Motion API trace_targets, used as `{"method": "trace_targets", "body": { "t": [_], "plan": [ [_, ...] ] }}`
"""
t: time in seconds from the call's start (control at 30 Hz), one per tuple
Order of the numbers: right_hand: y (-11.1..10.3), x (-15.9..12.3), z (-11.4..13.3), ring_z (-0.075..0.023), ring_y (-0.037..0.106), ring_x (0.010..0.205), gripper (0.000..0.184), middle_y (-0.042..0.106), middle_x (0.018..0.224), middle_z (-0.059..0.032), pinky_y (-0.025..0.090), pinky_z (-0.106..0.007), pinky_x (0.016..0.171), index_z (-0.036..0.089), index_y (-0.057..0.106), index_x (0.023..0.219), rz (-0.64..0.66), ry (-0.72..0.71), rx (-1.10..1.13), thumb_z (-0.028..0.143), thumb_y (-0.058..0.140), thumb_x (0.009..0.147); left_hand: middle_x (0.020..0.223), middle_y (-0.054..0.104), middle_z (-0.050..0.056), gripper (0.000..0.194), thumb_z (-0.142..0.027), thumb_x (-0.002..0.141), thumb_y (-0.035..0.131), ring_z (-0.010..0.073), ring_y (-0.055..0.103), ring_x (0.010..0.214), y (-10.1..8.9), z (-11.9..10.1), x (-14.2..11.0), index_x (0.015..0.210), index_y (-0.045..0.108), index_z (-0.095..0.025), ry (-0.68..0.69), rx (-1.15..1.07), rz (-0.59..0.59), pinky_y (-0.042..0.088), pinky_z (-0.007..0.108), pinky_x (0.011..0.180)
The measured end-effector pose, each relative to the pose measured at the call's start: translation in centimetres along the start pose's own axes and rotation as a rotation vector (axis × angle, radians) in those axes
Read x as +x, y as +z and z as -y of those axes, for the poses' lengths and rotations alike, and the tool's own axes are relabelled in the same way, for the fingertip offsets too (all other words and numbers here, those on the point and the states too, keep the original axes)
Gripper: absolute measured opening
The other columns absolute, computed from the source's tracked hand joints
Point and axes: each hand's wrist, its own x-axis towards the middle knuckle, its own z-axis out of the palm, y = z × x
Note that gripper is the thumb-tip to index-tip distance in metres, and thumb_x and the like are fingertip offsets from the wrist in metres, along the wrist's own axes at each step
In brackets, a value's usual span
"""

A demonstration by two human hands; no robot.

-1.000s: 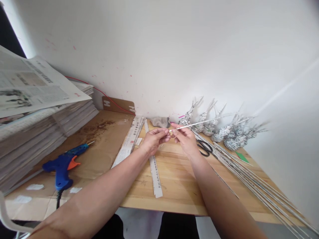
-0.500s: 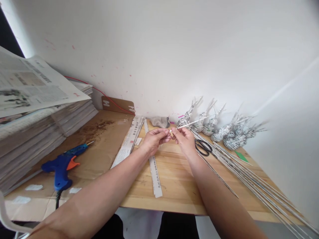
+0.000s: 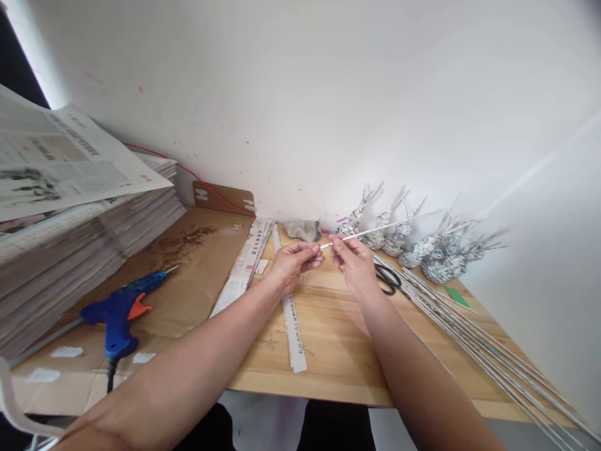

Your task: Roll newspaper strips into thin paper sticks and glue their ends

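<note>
Between my two hands runs a thin white rolled-paper stick (image 3: 364,233), its long end slanting up to the right toward the wall. My left hand (image 3: 297,260) pinches its lower end between thumb and fingertips. A short way along, my right hand (image 3: 351,258) grips the same stick with thumb and forefinger. Both hands are above the wooden table. Below them lies a printed paper strip (image 3: 293,335). Black-handled scissors (image 3: 387,277) rest just right of my right hand, partly hidden behind it.
Several woven newspaper pieces (image 3: 444,263) stand along the wall, beside a bundle of paper sticks (image 3: 474,341). At left are a blue glue gun (image 3: 117,313) on cardboard (image 3: 188,275) and a tall newspaper stack (image 3: 94,244). A grey cloth (image 3: 302,230) and more paper strips (image 3: 244,266) lie behind.
My right hand has slid a little to the right along the paper stick, so more of it shows between my hands. My left hand has stayed nearly in place.
</note>
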Motion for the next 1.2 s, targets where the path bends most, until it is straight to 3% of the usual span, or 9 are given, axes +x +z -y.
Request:
{"method": "trace_targets", "body": {
  "t": [0.17,0.37,0.53,0.7,0.83,1.0,1.2],
  "plan": [
    [0.26,-0.08,-0.31,-0.0083,0.05,0.046,0.029,0.057,0.056,0.002,0.033,-0.021,0.04,0.017,0.059,0.067,-0.075,-0.027,-0.048,0.042,0.074,0.066,0.075,0.068,0.005,0.027,-0.026,0.063,0.079,0.0106,0.064,0.065,-0.01,0.08,-0.06,0.081,0.068,-0.01,0.001,0.007,0.017,0.052,0.023,0.068],
    [0.09,-0.12,0.04,-0.0098,0.054,0.054,0.032,0.059,0.066,-0.0002,0.035,-0.019,0.042,0.018,0.064,0.087,-0.062,-0.024,-0.024,0.044,0.071,0.07,0.075,0.067,0.005,0.028,-0.027,0.062,0.08,0.0106,0.063,0.064,-0.02,0.04,0.04,0.081,0.068,-0.01,0.016,0.004,0.001,0.052,0.025,0.069],
    [0.07,0.01,0.09,-0.0072,0.047,0.045,0.032,0.054,0.056,0.0025,0.03,-0.019,0.037,0.017,0.056,0.066,-0.163,-0.051,0.002,0.044,0.071,0.069,0.074,0.068,0.005,0.027,-0.026,0.062,0.079,0.0115,0.064,0.065,0.0,0.12,0.02,0.081,0.068,-0.01,0.017,0.011,0.003,0.052,0.025,0.069],
    [0.14,-0.04,0.36,-0.0084,0.051,0.05,0.032,0.058,0.064,0.0015,0.032,-0.019,0.039,0.018,0.064,0.087,-0.116,-0.044,0.021,0.046,0.069,0.072,0.077,0.068,0.005,0.027,-0.025,0.063,0.079,0.0113,0.065,0.066,-0.09,0.16,0.03,0.082,0.068,-0.01,0.012,0.006,-0.009,0.053,0.024,0.07],
    [0.04,0.02,0.28,-0.0069,0.047,0.046,0.032,0.059,0.064,0.0001,0.029,-0.02,0.038,0.016,0.061,0.071,-0.193,-0.078,-0.008,0.047,0.069,0.071,0.076,0.068,0.005,0.027,-0.024,0.063,0.079,0.0116,0.065,0.066,-0.04,0.12,0.02,0.082,0.068,-0.01,0.01,0.0,-0.002,0.053,0.025,0.07],
    [0.07,0.11,0.3,-0.0078,0.048,0.046,0.032,0.056,0.062,0.0013,0.03,-0.019,0.038,0.017,0.062,0.079,-0.179,-0.065,-0.011,0.047,0.069,0.071,0.076,0.068,0.005,0.026,-0.024,0.064,0.079,0.0115,0.065,0.066,-0.01,0.06,-0.02,0.082,0.068,-0.01,0.022,-0.002,-0.006,0.054,0.025,0.07],
    [0.16,-0.01,0.36,-0.0072,0.046,0.041,0.037,0.053,0.053,0.0027,0.03,-0.02,0.037,0.017,0.055,0.066,-0.243,-0.053,-0.064,0.051,0.068,0.07,0.078,0.068,0.005,0.028,-0.023,0.062,0.08,0.0123,0.066,0.067,0.0,0.03,0.02,0.083,0.068,-0.011,0.013,0.005,-0.037,0.054,0.027,0.074]
  ]
}}
